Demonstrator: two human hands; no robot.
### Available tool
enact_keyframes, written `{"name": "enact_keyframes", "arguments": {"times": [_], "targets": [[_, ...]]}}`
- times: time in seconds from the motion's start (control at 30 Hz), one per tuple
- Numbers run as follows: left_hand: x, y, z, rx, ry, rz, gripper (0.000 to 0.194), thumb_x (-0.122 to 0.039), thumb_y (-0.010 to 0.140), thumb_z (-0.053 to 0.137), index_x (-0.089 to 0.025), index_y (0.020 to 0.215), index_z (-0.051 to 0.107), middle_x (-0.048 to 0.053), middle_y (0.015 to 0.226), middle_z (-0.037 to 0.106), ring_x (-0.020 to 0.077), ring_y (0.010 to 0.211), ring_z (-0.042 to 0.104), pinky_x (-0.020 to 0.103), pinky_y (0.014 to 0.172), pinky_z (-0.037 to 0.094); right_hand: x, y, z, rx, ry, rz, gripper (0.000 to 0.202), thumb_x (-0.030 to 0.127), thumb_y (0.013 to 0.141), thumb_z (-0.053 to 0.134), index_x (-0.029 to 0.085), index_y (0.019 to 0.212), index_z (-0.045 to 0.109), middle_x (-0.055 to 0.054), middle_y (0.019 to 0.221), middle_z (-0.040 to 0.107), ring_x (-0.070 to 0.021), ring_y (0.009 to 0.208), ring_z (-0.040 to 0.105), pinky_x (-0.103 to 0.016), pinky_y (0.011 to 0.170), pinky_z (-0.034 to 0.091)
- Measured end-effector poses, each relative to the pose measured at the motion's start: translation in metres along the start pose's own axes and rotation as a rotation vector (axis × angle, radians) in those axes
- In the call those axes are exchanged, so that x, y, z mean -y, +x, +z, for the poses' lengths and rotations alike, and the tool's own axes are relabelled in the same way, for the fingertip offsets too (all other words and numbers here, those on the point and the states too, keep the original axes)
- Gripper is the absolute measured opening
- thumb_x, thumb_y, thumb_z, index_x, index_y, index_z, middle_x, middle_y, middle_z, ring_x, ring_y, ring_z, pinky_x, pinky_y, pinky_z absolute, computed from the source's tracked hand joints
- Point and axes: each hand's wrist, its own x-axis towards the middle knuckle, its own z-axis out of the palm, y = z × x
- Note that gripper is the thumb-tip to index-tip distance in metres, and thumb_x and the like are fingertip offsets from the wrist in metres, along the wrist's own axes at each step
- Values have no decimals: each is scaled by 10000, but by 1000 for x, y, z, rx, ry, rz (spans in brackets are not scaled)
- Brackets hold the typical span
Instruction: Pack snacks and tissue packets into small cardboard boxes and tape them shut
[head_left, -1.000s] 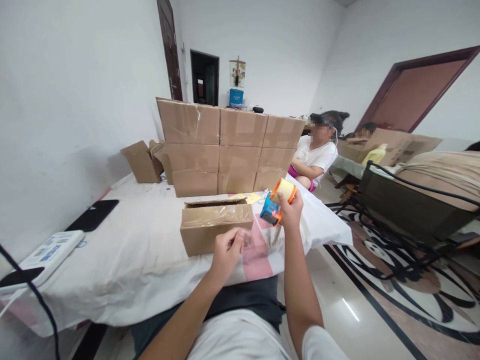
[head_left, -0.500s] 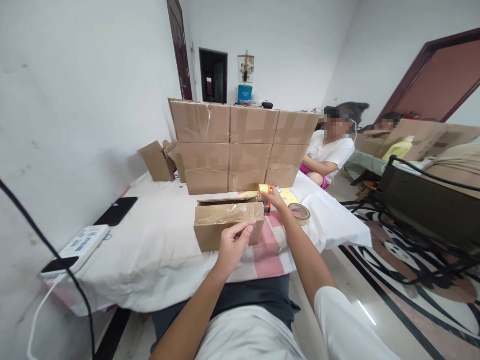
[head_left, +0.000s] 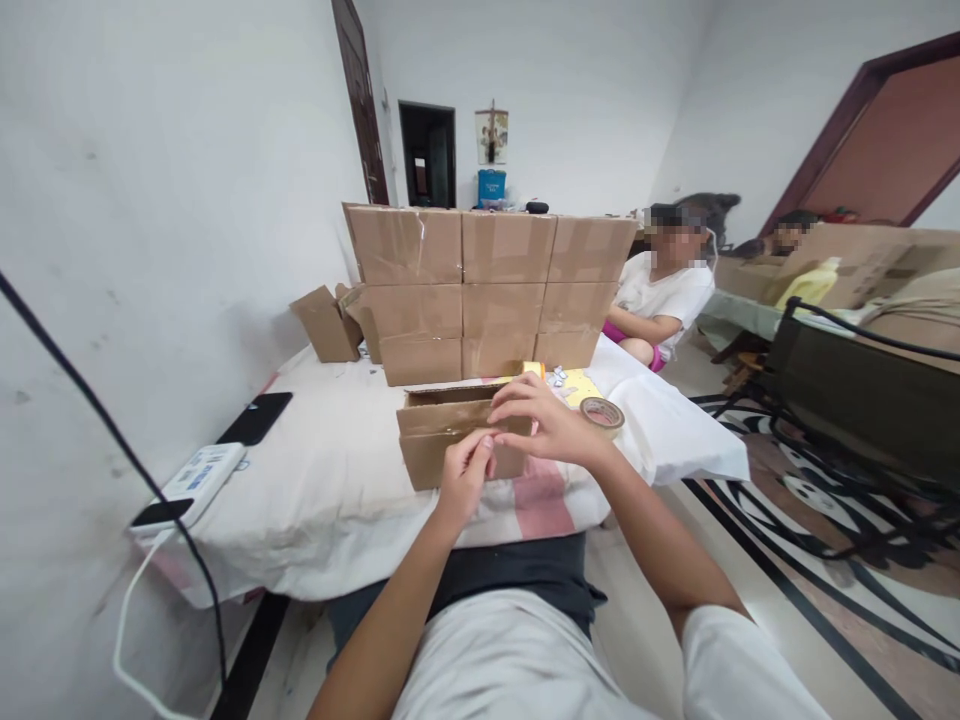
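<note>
A small cardboard box (head_left: 435,452) stands on the cloth-covered table with its top partly open. In front of its right half is my left hand (head_left: 466,470), fingers pinched together on something too small to make out. My right hand (head_left: 541,420) is spread over the box's right end, its thumb close to my left fingertips, holding nothing that shows. Behind it the orange and yellow tape dispenser (head_left: 533,370) shows in part. A roll of tape (head_left: 601,414) lies to the right of my right hand.
Several closed boxes (head_left: 502,310) are stacked behind. An open carton (head_left: 326,325) stands at the back left. A phone (head_left: 255,418) and a power strip (head_left: 196,485) lie left. A person (head_left: 664,290) sits beyond the table's right side.
My right hand has let go of the orange and yellow dispenser and moved towards me, next to my left hand. Clear tape no longer shows lifted over the box front.
</note>
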Motion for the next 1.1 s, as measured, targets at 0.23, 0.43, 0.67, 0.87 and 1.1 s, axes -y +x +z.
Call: {"name": "enact_keyframes", "arguments": {"times": [0.23, 0.43, 0.67, 0.87, 1.1], "targets": [[-3, -3, -7, 41, 401, 105, 297, -276, 947, 417, -183, 776, 641, -20, 559, 517, 134, 533, 475, 245, 589, 350, 18, 3, 0, 150, -304, -65, 130, 255, 956, 597, 235, 975, 724, -79, 1083, 652, -255, 1084, 474, -434, 932, 372], [-11, 3, -19, 74, 539, -85, 205, -270, 877, 516, -206, 789, 690, -3, 640, 631, 159, 594, 547, 241, 586, 371, 34, 2, 0, 109, -396, -92, 144, 179, 943, 534, 198, 856, 647, -89, 984, 634, -251, 1001, 502, -428, 884, 369], [-37, 18, -44, -272, 984, 161, 271, -211, 926, 509, -230, 1114, 704, 101, 1039, 720, 270, 996, 640, 378, 867, 460, 26, 11, -12, -276, 123, 225, 129, 296, 851, 646, 236, 741, 678, -63, 1045, 611, -259, 1063, 560, -479, 1009, 379], [-36, 39, -52, -19, 1240, 158, 579, -90, 924, 434, -273, 1473, 451, 103, 1445, 574, 310, 1376, 466, 598, 1177, 206, -5, 40, 18, -303, 255, 413, 175, 396, 750, 740, 238, 674, 737, -61, 1126, 646, -274, 1138, 568, -504, 1078, 342], [-18, 29, -58, 48, 1161, 83, 459, -253, 1015, 367, -190, 1463, 442, 126, 1311, 676, 266, 1156, 662, 555, 1219, 145, -44, 64, 52, -280, 393, 582, 111, 328, 644, 761, 223, 612, 747, -58, 1077, 682, -246, 1027, 634, -414, 973, 454]]}}
